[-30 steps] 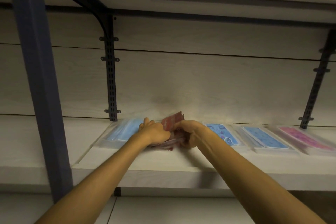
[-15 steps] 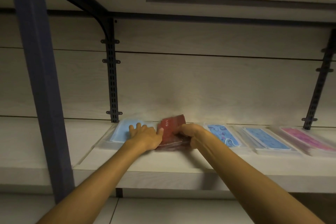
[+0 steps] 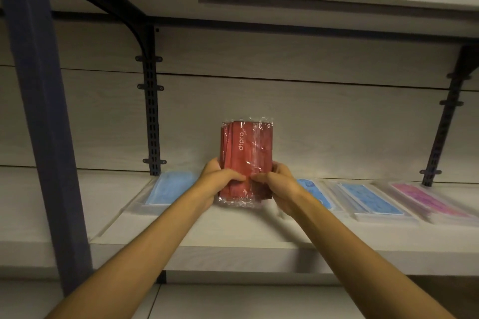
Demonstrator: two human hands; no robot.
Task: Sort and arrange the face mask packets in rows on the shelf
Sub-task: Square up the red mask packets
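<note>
Both hands are gripping the bundle of red mask packets [image 3: 246,160] low down, the left hand [image 3: 220,181] curling round its left edge and the right hand [image 3: 274,184] round its right, thumbs nearly meeting across the front. The bundle is standing upright, its long axis running straight up from the grip, over the shelf [image 3: 233,238]. It is hanging over the gap between the pale blue packet [image 3: 168,189] and the patterned blue packet [image 3: 311,190], so laying it flat there looks like the coming move.

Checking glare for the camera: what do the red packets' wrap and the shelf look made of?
Red packets: clear glossy plastic film, apparently; it crinkles and shows bright highlights. Shelf: pale matte board with a printed-looking wood grain, probably laminate; no glare.
</note>
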